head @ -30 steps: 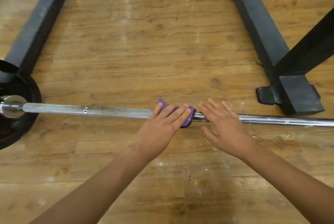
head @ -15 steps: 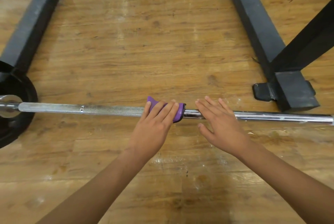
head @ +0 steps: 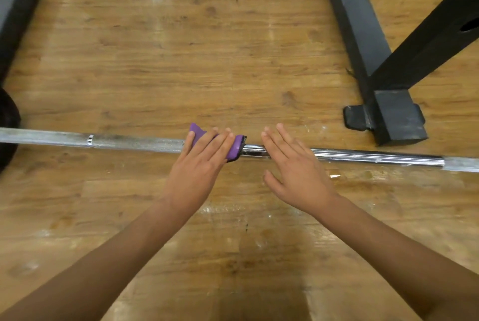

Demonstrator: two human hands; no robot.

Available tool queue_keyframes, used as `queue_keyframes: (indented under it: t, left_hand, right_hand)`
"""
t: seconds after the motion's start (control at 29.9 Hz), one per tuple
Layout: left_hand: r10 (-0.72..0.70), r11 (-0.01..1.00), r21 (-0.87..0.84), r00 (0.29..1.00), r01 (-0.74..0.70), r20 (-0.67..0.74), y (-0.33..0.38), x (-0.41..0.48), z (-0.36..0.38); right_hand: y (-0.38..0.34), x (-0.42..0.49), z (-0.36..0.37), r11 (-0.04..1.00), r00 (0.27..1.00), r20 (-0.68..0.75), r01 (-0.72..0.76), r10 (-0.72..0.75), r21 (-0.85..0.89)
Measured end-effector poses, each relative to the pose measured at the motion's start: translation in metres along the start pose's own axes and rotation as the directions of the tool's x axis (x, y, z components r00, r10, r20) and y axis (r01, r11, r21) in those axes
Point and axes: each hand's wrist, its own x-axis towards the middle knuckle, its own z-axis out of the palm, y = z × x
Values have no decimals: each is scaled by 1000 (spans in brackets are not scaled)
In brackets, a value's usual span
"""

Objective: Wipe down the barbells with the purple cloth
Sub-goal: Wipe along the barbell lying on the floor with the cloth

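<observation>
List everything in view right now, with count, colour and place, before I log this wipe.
barbell: one, silver, lying on the floor, running left to right
purple cloth: one, purple, on the barbell mid-shaft, under the left hand
weight plate: one, black, at the left end of the barbell, cut off by the frame edge
rack frame: one, black, upper right, its foot near the barbell
beam: one, dark grey, upper left
floor: one, brown wood, under everything
left hand: one, fingers straight, pressing the purple cloth onto the barbell
right hand: one, flat over the barbell, just right of the purple cloth
</observation>
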Motion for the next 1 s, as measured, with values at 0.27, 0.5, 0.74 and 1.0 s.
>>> queue_keyframes:
  t: [0.27, 0.5, 0.74, 1.0]
  left_hand:
    - [11, 1000, -21, 999, -12, -50, 5, -13, 2]
    - [92, 991, -96, 994, -98, -62, 24, 5, 0]
    - [-9, 993, -115, 999, 3, -47, 9, -27, -8]
    - [202, 976, -81, 979, -204, -38, 33, -11, -1]
  right_hand:
    - [36, -13, -22, 988, 987, 51, -152, 151, 21]
    - [35, -27, -17, 979, 976, 70, -203, 205, -30]
    - [33, -34, -12, 978, 979, 36, -200, 202, -55]
    - [28, -42, -9, 974, 977, -11, -213, 213, -77]
